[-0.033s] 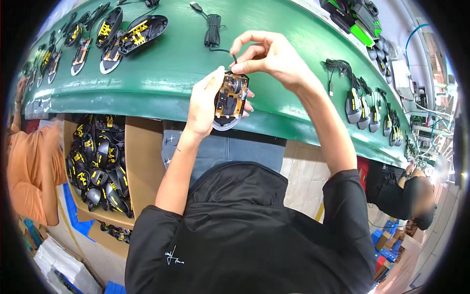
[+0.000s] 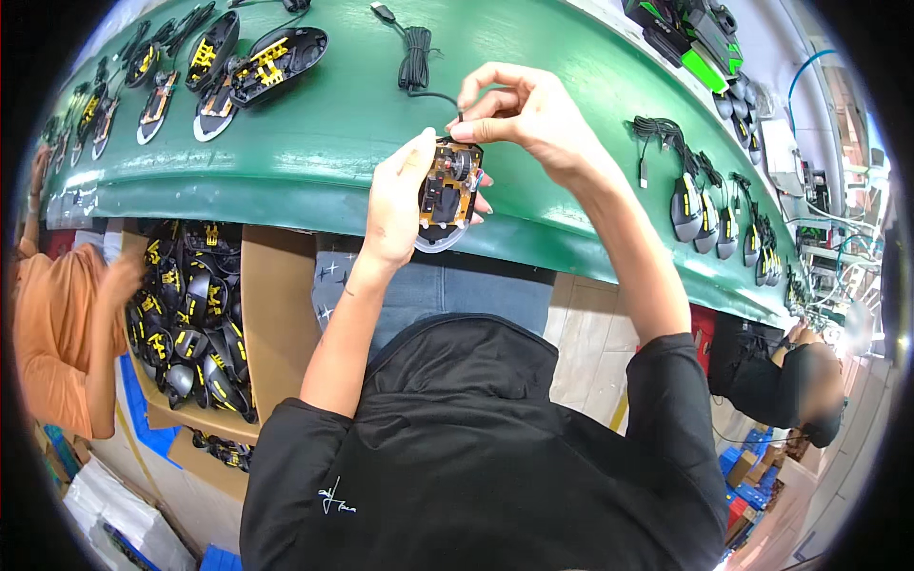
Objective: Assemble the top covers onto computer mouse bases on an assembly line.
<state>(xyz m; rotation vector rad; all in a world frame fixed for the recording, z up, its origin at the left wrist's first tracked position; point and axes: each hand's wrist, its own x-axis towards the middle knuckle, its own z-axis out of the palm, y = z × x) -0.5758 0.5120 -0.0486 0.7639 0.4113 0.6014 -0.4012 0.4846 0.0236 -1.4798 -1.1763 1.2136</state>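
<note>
I see the left hand (image 2: 400, 205) cupping an open mouse base (image 2: 447, 195) steady while the right hand (image 2: 528, 114), at one o'clock, pinches its cable (image 2: 440, 95).

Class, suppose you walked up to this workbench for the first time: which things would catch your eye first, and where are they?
At the centre, the left hand cradles an open mouse base with its circuit board, while the right hand pinches the black cable at its top edge. Rows of open mouse shells line the green conveyor belt at upper left. Below left, a cardboard box is full of black-and-yellow shells.
</note>
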